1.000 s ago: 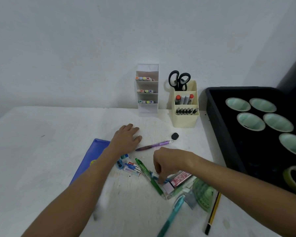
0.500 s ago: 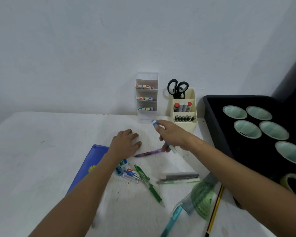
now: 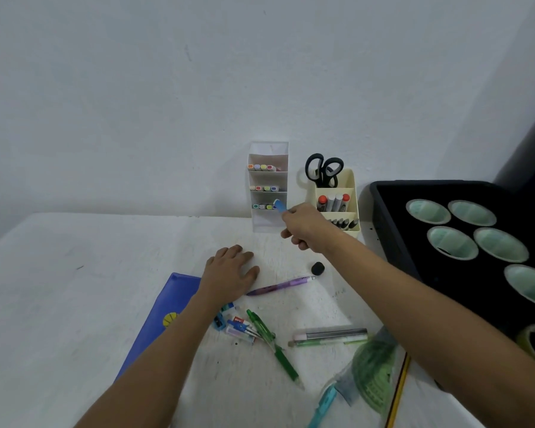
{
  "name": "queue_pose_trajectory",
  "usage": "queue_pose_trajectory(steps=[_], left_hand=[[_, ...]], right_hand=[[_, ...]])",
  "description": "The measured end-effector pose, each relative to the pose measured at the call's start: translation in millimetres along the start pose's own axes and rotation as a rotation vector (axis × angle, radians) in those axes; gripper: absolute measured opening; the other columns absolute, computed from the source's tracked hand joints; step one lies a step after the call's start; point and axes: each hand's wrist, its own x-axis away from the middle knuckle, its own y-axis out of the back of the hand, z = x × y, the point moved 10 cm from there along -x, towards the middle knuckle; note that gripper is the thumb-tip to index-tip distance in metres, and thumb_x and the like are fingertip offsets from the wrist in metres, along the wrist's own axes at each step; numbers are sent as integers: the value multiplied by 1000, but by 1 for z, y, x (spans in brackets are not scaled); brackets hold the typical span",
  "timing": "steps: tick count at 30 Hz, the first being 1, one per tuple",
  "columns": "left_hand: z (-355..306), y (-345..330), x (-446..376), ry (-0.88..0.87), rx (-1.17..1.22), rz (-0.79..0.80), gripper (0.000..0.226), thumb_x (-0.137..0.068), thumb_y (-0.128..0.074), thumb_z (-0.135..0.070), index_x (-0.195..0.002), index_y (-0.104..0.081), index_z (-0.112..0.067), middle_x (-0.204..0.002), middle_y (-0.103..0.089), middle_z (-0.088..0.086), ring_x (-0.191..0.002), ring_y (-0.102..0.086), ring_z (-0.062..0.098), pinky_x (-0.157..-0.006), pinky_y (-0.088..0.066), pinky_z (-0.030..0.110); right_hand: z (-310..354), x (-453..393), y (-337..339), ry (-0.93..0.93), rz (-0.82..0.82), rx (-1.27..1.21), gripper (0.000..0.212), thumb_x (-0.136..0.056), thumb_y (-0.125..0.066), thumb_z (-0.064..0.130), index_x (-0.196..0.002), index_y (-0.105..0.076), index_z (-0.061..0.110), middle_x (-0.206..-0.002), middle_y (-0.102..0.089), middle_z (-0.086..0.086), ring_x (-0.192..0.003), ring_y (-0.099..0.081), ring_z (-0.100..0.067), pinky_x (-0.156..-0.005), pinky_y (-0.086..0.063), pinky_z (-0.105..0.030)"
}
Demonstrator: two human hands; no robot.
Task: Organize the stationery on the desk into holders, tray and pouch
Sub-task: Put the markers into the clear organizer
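Right hand point(image 3: 303, 227) clamps blue-capped marker point(image 3: 280, 205), cap at white tiered holder point(image 3: 268, 186), third tier, 12 o'clock on desk. Left hand point(image 3: 229, 275) flat, fingers relaxed. Advise: align tip with slot, slide gently beside shelved markers.

My left hand point(image 3: 229, 273) lies flat at the desk's point(image 3: 74, 304) centre, the pouch point(image 3: 164, 319) at its seven o'clock. At twelve, two holders stand against the wall, the tiered holder point(image 3: 268, 186) left of the cup holder point(image 3: 337, 202). The tray point(image 3: 389, 230) sits at three; loose pens point(image 3: 272, 344) lie at six.
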Motion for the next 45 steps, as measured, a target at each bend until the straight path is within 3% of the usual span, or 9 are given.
queue_pose_trajectory(steps=[9,13,19,22,25,32,38,42,45], left_hand=[[0,0,0,-11,1,-39,76,-79,-19,-67,-137,-49,-27,-147,-41,-1,-135,-35,22,-107,-30,40],[1,-1,0,-2,-2,-39,83,-74,-13,-69,-138,-48,-29,-148,-39,-3,-136,-33,20,-109,-29,38],[1,0,0,-1,1,-46,85,-73,-12,-69,-138,-48,-29,-149,-39,-4,-137,-32,20,-109,-27,38],[1,0,0,-4,8,-48,84,-73,-12,-69,-138,-48,-28,-149,-39,-3,-137,-32,21,-110,-27,39],[2,0,0,-4,10,-56,83,-74,-14,-69,-137,-49,-28,-148,-40,-3,-136,-33,21,-109,-28,39],[2,-1,0,4,17,-59,82,-75,-15,-68,-136,-50,-28,-148,-41,-2,-136,-34,21,-109,-28,40],[0,1,1,4,29,-55,83,-74,-14,-68,-137,-49,-27,-149,-40,-2,-136,-33,21,-109,-27,39],[1,0,1,7,17,-49,83,-74,-13,-68,-138,-48,-28,-149,-38,-3,-136,-32,19,-110,-27,38],[1,0,1,6,12,-46,83,-74,-13,-68,-137,-48,-28,-149,-38,-3,-137,-32,20,-110,-26,39]], right_hand=[[10,-38,0,20,-146,29,19,-97,-45,15,-112,-45,4,-77,-44,-9,-53,-38,-17,-41,-32,-24],[9,-47,-3,-22,-160,-108,36,-90,-47,9,-126,-41,3,-92,-50,-13,-57,-41,-17,-33,-32,-17],[13,-50,-8,47,-152,-105,47,-87,-60,15,-127,-36,7,-114,-59,-15,-73,-55,-19,-43,-43,-24],[16,-51,-7,91,-146,-78,42,-83,-64,13,-120,-46,5,-111,-61,-15,-78,-58,-21,-41,-42,-22],[20,-45,-2,155,-176,10,24,-82,-65,8,-103,-56,2,-96,-61,-13,-68,-55,-19,-42,-42,-22],[33,-32,8,359,-321,315,23,-83,-62,4,-105,-58,-4,-91,-53,-9,-72,-52,-19,-42,-30,-16],[34,-38,12,357,-382,285,23,-93,-56,13,-108,-58,-4,-103,-64,-18,-74,-55,-22,-45,-32,-18],[31,-43,10,322,-395,231,31,-94,-57,22,-113,-56,-3,-107,-64,-17,-91,-64,-29,-63,-41,-26],[25,-50,8,288,-373,179,35,-92,-61,28,-109,-59,-2,-103,-67,-17,-91,-66,-31,-63,-41,-27]])
